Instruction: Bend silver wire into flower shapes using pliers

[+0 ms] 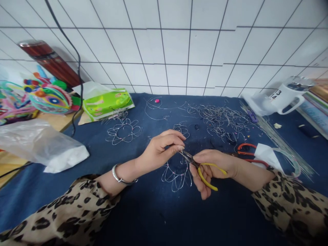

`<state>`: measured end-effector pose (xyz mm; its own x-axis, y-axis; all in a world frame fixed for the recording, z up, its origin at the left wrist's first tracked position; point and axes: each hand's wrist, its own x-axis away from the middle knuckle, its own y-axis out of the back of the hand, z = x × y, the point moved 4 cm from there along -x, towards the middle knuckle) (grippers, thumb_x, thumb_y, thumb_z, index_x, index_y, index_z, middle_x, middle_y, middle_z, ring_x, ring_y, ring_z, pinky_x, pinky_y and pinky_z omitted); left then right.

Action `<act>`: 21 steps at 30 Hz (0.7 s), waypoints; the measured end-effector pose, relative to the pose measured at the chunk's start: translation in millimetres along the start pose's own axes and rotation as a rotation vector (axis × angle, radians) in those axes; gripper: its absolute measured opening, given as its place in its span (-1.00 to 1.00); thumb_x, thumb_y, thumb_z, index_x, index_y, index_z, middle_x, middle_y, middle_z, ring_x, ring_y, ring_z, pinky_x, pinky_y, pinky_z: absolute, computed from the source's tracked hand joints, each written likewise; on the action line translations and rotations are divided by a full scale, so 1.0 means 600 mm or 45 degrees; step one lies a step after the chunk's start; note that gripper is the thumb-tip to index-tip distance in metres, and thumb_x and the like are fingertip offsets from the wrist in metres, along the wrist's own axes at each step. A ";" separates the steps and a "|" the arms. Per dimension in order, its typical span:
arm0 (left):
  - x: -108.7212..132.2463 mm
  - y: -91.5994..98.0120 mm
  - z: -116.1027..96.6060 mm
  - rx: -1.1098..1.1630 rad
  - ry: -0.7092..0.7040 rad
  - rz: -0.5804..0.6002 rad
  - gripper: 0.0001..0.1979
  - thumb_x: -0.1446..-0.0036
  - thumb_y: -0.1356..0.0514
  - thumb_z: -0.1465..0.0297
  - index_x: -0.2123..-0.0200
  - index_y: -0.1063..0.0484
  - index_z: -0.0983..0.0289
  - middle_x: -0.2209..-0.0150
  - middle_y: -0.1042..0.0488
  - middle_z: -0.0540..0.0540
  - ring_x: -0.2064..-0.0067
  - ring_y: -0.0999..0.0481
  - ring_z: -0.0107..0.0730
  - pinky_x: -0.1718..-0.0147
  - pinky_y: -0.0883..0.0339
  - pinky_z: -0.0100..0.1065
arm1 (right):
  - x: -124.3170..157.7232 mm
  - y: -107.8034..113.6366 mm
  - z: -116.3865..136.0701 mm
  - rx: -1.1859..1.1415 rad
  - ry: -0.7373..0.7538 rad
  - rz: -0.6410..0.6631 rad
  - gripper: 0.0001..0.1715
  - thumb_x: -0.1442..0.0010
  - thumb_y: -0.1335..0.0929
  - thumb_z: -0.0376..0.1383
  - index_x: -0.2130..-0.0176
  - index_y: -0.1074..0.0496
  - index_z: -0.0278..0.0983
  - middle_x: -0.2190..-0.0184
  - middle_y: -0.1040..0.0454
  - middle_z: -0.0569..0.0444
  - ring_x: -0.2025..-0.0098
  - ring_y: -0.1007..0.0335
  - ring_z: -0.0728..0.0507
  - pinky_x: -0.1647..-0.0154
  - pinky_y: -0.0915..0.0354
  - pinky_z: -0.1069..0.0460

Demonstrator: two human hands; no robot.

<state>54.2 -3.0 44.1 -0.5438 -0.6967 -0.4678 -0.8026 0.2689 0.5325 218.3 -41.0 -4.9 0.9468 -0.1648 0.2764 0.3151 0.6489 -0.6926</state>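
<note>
Pinching wire ring in left grip, clasping pliers in right grip; looped toward six o'clock, perhaps unfinished near twelve; beyond, at ten, apparently complete wire flower.

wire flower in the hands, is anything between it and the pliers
Nothing visible: the pliers in the right hand have their tips at the upper end of the wire flower, beside the left hand.

From the wearer's head, a single camera looked forward and down over the tabletop, both sleeves entering at the lower corners. The left hand and right hand were near, mid-view; the tiled wall stood farther off, filling the top.
</note>
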 end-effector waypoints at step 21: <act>0.005 0.003 0.019 0.127 0.220 -0.107 -0.90 -0.14 -0.17 0.40 0.38 -0.45 0.28 0.23 -0.44 0.12 0.16 -0.42 -0.37 0.14 -0.32 -0.29 | 0.023 -0.008 0.026 0.062 -0.024 -0.100 -0.55 -0.28 -0.09 -0.12 0.22 -0.32 -0.40 0.44 -0.52 -0.12 0.39 -0.53 -0.19 0.44 -0.43 -0.05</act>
<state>48.1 2.7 35.8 -0.4307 -0.8209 -0.3751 -0.8684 0.2637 0.4200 229.1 -34.7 12.7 0.9177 -0.2029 0.3416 0.3846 0.6697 -0.6353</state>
